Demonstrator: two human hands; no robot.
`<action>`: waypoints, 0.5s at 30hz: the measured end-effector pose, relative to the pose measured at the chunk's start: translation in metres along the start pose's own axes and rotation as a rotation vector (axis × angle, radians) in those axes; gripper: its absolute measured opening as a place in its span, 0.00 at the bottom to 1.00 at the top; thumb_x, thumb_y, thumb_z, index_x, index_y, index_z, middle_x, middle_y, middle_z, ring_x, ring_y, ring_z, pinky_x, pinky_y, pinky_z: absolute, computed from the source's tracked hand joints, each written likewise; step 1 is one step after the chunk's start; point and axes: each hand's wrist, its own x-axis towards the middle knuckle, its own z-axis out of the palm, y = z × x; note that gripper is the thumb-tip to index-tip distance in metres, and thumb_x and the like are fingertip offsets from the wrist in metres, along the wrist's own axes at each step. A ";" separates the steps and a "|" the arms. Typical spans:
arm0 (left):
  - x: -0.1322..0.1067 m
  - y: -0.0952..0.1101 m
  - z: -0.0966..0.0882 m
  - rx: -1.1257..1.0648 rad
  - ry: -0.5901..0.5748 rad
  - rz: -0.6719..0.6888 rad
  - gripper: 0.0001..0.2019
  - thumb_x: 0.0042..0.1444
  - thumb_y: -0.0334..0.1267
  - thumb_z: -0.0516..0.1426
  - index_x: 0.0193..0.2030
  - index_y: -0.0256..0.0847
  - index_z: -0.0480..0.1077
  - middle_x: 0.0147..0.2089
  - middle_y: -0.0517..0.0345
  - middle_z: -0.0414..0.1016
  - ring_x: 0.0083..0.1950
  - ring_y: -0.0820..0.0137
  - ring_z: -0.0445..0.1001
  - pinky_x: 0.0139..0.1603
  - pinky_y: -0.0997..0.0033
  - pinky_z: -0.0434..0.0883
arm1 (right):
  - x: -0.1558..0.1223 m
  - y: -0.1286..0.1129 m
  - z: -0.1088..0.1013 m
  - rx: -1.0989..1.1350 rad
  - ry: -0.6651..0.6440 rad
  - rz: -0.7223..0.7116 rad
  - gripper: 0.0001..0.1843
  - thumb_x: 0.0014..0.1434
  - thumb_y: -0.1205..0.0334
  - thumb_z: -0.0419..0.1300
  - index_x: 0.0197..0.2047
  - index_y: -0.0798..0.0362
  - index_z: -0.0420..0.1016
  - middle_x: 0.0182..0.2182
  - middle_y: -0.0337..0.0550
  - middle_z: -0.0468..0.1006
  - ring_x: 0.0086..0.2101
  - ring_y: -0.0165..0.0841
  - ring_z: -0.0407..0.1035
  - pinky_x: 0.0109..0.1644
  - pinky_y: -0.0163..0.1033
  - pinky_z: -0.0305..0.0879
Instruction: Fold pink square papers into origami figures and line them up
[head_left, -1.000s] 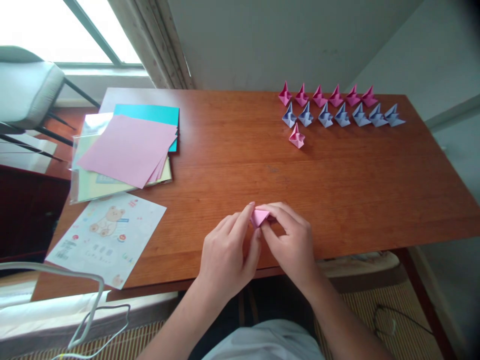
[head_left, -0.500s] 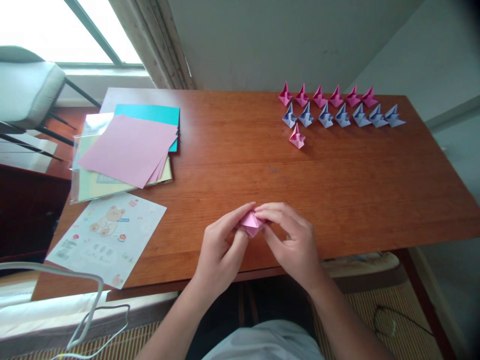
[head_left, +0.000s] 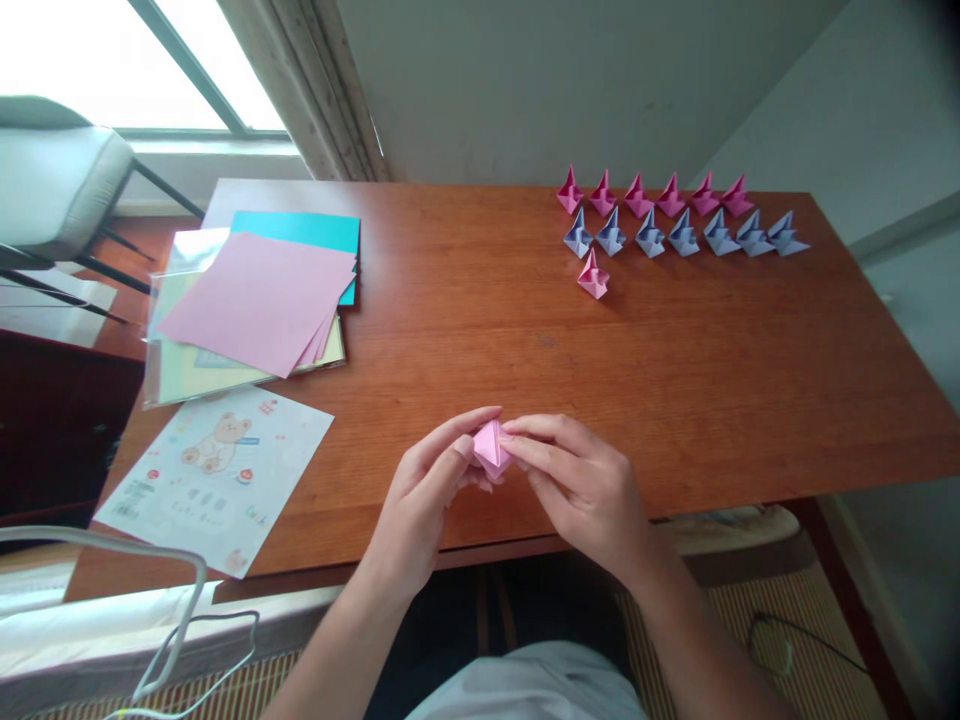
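Both hands pinch a small pink folded paper piece (head_left: 492, 447) just above the near edge of the wooden table (head_left: 675, 380). My left hand (head_left: 424, 495) grips it from the left with thumb and fingers closed. From the right, the fingertips of my right hand (head_left: 589, 490) press on the same piece. Much of the paper is hidden between the fingers.
At the back right stand a row of pink folded figures (head_left: 652, 193), a row of blue ones (head_left: 682, 233) and one lone pink figure (head_left: 593, 276). A stack of coloured paper sheets (head_left: 259, 300) and a printed sheet with a bear (head_left: 214, 475) lie at the left. A chair (head_left: 52, 180) is beyond the table.
The pink piece has been turned and shifted slightly left between the fingers. Both hands have moved a little left with it.
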 end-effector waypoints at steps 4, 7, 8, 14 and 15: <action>0.002 0.005 0.006 0.070 0.018 0.029 0.18 0.58 0.41 0.66 0.54 0.40 0.77 0.42 0.55 0.81 0.39 0.74 0.76 0.39 0.79 0.72 | -0.001 0.000 0.003 0.020 0.019 0.013 0.21 0.65 0.77 0.56 0.55 0.47 0.77 0.50 0.46 0.80 0.51 0.34 0.74 0.55 0.41 0.73; 0.004 0.003 0.006 0.088 0.015 0.061 0.19 0.57 0.40 0.67 0.54 0.40 0.76 0.44 0.54 0.82 0.44 0.71 0.78 0.43 0.78 0.74 | 0.000 -0.003 0.003 0.071 0.036 0.097 0.18 0.65 0.76 0.56 0.50 0.47 0.79 0.49 0.44 0.80 0.50 0.34 0.75 0.54 0.41 0.73; 0.004 0.002 0.005 0.093 0.015 0.070 0.19 0.57 0.40 0.67 0.54 0.40 0.75 0.46 0.53 0.82 0.46 0.70 0.78 0.45 0.77 0.74 | 0.001 -0.004 0.003 0.092 0.049 0.141 0.17 0.65 0.75 0.56 0.48 0.47 0.79 0.48 0.43 0.80 0.49 0.34 0.75 0.54 0.41 0.73; 0.003 -0.003 0.005 0.107 -0.024 0.068 0.17 0.58 0.39 0.67 0.53 0.39 0.75 0.49 0.51 0.81 0.48 0.69 0.78 0.47 0.75 0.74 | 0.004 0.000 0.009 0.296 0.088 0.476 0.05 0.66 0.61 0.61 0.44 0.48 0.79 0.40 0.41 0.80 0.41 0.34 0.76 0.44 0.39 0.73; 0.003 -0.002 0.006 0.103 -0.028 0.063 0.16 0.57 0.39 0.67 0.51 0.39 0.75 0.49 0.52 0.81 0.47 0.69 0.78 0.46 0.76 0.74 | 0.005 0.001 0.010 0.335 0.071 0.507 0.05 0.66 0.60 0.62 0.43 0.49 0.79 0.39 0.41 0.81 0.40 0.34 0.76 0.43 0.39 0.73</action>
